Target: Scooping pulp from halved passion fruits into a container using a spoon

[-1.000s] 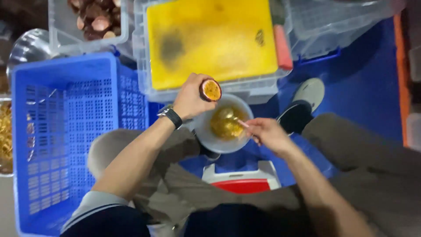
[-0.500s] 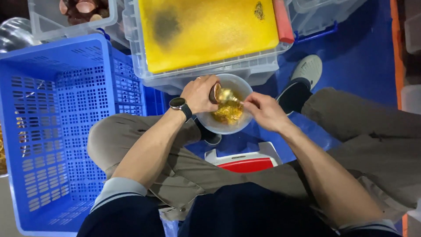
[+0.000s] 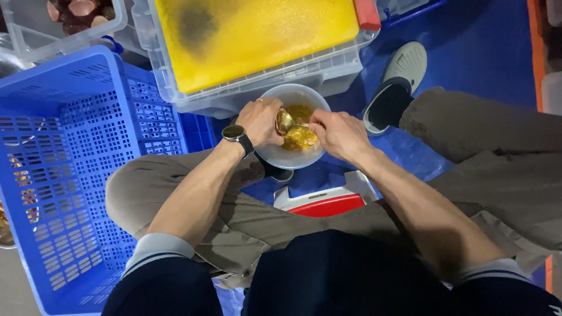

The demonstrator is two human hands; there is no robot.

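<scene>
I see the bowl (image 3: 275, 158) under both hands, crate (image 3: 70, 175) left of my left hand (image 3: 260, 120), bin (image 3: 263, 88) beyond.

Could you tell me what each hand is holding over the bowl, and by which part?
The left hand cups a halved fruit around its shell. The right hand seems to pinch a spoon by its handle, over the bowl.

Soft, even light is falling from overhead, casting only faint shadows. The yellow board (image 3: 252, 35) beyond the left hand (image 3: 260, 122) is glaring slightly. Edges are bending outward, and focus is staying fairly sharp.
</scene>
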